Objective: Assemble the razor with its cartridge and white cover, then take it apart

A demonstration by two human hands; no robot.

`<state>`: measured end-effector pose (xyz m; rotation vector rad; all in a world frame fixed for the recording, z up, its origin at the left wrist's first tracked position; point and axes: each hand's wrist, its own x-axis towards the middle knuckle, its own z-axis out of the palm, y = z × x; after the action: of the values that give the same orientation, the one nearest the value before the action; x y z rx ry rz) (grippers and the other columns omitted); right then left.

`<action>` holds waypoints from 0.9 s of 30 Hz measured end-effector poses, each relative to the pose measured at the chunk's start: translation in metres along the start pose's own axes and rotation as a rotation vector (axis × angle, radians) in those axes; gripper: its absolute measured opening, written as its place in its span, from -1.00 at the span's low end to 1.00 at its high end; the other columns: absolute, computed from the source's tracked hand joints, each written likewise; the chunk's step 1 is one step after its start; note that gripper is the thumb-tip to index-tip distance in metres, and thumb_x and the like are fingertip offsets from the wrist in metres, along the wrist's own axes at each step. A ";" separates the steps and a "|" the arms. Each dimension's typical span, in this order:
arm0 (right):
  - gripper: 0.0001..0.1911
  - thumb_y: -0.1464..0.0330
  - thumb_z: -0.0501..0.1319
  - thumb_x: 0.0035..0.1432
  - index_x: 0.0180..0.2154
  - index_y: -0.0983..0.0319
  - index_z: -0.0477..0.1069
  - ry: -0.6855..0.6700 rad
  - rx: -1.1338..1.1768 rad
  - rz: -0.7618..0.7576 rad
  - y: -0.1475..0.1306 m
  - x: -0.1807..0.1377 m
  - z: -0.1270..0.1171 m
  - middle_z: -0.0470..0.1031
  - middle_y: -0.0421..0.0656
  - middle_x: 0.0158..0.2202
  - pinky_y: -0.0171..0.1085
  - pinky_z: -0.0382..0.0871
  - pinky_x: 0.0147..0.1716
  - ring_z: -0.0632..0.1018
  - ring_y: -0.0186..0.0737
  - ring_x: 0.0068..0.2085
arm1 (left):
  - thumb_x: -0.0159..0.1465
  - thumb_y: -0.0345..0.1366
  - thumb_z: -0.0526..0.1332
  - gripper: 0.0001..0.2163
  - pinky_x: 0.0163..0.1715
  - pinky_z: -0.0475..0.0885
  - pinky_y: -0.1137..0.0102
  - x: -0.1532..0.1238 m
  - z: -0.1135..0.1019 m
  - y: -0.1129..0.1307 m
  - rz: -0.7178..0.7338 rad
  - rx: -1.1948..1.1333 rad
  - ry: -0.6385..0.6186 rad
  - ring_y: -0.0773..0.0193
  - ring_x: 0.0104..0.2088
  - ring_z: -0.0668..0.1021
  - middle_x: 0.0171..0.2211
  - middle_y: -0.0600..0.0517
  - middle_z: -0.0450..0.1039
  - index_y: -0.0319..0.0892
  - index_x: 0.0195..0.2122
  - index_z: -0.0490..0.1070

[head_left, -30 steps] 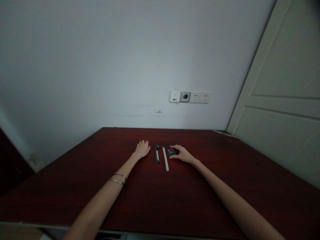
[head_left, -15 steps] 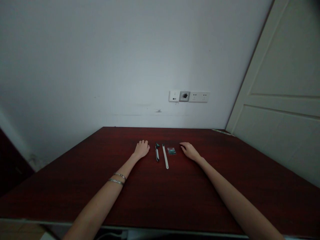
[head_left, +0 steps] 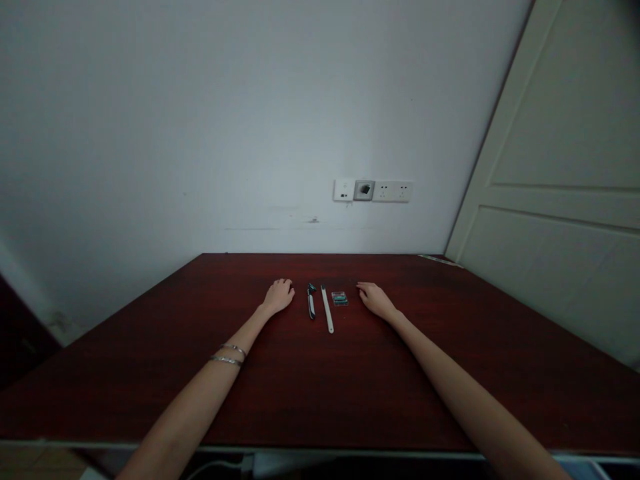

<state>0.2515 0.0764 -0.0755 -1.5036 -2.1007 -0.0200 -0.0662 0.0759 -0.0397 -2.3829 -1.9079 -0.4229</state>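
Observation:
My left hand [head_left: 279,295] rests palm down on the dark red table, its fingers loosely spread and holding nothing. Just right of it lies a razor [head_left: 311,304] with a black and white handle, its head pointing away from me. Beside the razor is a long, thin white stick [head_left: 327,311] with a dark far tip; its kind is unclear. Further right lies a small clear case [head_left: 340,299] with green and dark strips inside. My right hand [head_left: 375,297] lies on the table to the right of the case, fingers extended, touching none of these things.
The table [head_left: 320,387] meets a white wall [head_left: 250,133] at its far edge. Sockets [head_left: 393,191] are set in the wall. A pale panelled door [head_left: 560,200] stands along the right. A cable [head_left: 215,465] shows below the near edge.
The view has shifted slightly, so everything sits a little further left. The fingers of my left hand have moved slightly. The razor, stick and case stay in place on the table.

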 end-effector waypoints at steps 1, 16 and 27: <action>-0.64 0.44 0.02 0.13 -0.07 0.29 0.44 0.001 -0.005 0.002 0.000 0.000 0.000 0.42 0.01 0.00 -0.14 0.21 0.07 0.40 -0.07 0.06 | 0.27 -0.25 -0.03 -0.72 -0.10 0.28 0.33 -0.001 -0.003 0.002 -0.010 -0.010 0.027 0.13 -0.04 0.37 -0.07 -0.15 0.33 -0.24 -0.10 0.34; -0.64 0.44 0.02 0.13 -0.07 0.27 0.45 0.006 -0.024 0.008 0.001 -0.001 0.000 0.43 -0.01 -0.01 -0.17 0.20 0.07 0.40 -0.09 0.05 | 0.09 -0.04 0.17 -0.66 -0.29 0.38 0.29 -0.026 -0.024 0.072 -0.042 0.017 -0.176 -0.01 -0.19 0.53 -0.23 -0.20 0.49 -0.22 -0.30 0.45; -0.64 0.48 0.03 0.07 -0.13 0.27 0.47 0.099 0.102 -0.031 -0.017 0.004 -0.015 0.46 -0.03 -0.06 -0.13 0.22 0.06 0.42 -0.10 0.01 | 0.10 -0.21 0.13 -0.78 -0.33 0.37 0.35 -0.021 -0.028 0.067 -0.053 -0.125 -0.110 0.05 -0.25 0.54 -0.33 -0.17 0.50 -0.23 -0.38 0.48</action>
<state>0.2420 0.0686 -0.0557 -1.3828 -2.0153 0.0011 -0.0109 0.0345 -0.0098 -2.4862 -2.0534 -0.4359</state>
